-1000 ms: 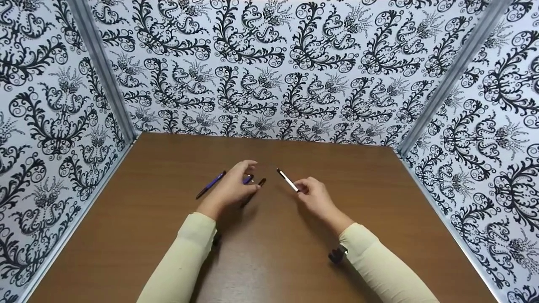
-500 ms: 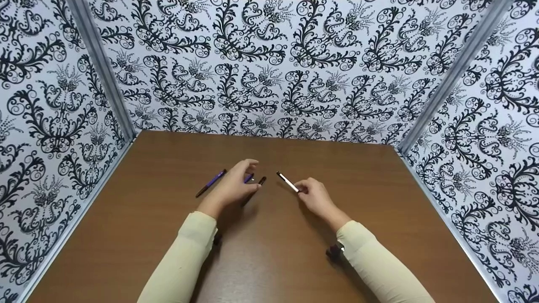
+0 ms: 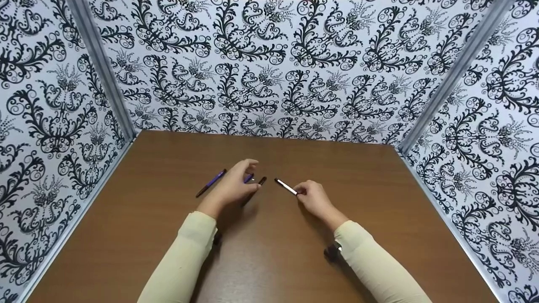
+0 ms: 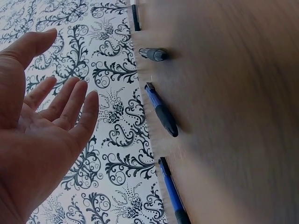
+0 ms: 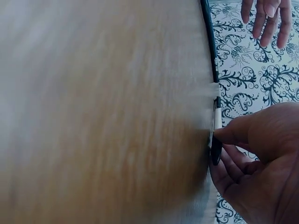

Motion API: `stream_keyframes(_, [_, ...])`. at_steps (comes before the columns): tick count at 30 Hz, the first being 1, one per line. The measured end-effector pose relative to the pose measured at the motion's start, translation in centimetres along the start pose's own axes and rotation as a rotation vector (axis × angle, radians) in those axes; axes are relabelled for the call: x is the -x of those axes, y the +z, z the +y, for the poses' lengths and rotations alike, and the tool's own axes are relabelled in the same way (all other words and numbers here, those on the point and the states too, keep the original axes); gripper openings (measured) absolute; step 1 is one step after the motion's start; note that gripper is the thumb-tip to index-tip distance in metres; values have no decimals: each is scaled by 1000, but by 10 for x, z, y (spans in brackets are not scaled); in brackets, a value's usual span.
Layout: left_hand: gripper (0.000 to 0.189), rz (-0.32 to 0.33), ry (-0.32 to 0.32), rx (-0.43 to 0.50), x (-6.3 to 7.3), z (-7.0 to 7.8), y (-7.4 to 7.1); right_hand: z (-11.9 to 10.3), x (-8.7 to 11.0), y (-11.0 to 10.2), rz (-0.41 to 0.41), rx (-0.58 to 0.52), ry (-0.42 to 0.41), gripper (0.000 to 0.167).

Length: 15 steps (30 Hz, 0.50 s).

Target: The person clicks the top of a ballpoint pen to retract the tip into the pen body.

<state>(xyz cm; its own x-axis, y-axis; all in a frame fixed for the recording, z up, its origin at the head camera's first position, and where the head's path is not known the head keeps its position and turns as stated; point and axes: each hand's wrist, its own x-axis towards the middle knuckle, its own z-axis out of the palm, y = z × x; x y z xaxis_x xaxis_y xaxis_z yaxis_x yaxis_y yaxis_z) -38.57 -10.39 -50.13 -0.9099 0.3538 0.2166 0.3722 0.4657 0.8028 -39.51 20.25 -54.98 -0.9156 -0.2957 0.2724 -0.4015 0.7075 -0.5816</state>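
Observation:
My right hand [image 3: 315,198] pinches the end of a white pen with black ends [image 3: 286,186] between thumb and fingers, low at the tabletop. In the right wrist view the pen's dark end [image 5: 217,150] sits between the fingertips. My left hand [image 3: 233,185], palm turned inward and fingers relaxed, holds nothing. It hovers above a blue pen [image 4: 161,112] and partly hides it in the head view. Beside its thumb lies a black pen [image 3: 262,182], seen nearly end-on in the left wrist view. Left of the left hand lies another blue pen [image 3: 212,182].
The brown wooden table [image 3: 261,261] is enclosed by patterned black-and-white walls [image 3: 269,75] at the back and both sides. Grey metal posts [image 3: 103,71] stand at the back corners. A dark wrist device [image 3: 332,253] shows under the right cuff.
The right hand has shifted slightly left and nearer, and the white pen's far tip has come down and swung nearer. The left hand stays almost still above the pens.

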Motion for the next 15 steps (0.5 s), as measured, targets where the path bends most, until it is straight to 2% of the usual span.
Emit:
stream_keyframes(7, [69, 5, 16, 19, 0, 0, -1, 1, -1, -1, -37, -47, 63, 19])
stream_keyframes(15, [69, 13, 16, -6, -1, -2, -2, 2, 0, 1, -13, -50, 51, 18])
